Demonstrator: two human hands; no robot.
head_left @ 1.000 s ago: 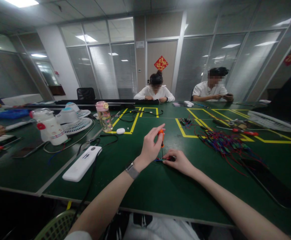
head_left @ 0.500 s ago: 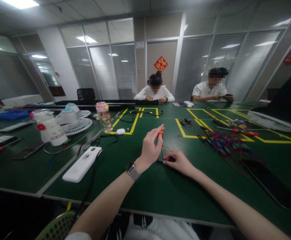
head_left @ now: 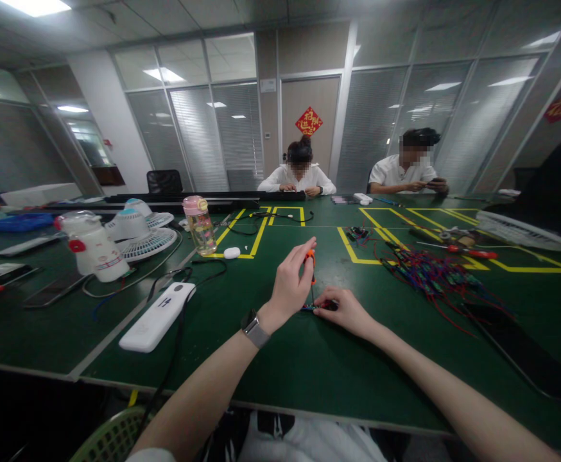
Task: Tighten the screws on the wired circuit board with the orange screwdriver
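Observation:
My left hand (head_left: 291, 277) is closed round the orange handle of a screwdriver (head_left: 311, 258), which stands upright with its thin dark shaft pointing down. The fingers hide most of the handle. At the foot of the shaft lies a small circuit board (head_left: 309, 308) with wires, flat on the green table. My right hand (head_left: 344, 309) pinches the board's right side between thumb and fingers, covering part of it. Whether the screwdriver's tip sits in a screw is too small to tell.
To the right lies a tangled heap of wired boards (head_left: 425, 269), with a black phone (head_left: 516, 346) nearer me. On the left are a white power bank (head_left: 158, 317), a pink-lidded bottle (head_left: 199, 224) and a white jug (head_left: 92, 247). Two people sit across the table.
Almost nothing differs. Both hands keep their places at the screwdriver and board, and the view has shifted very slightly.

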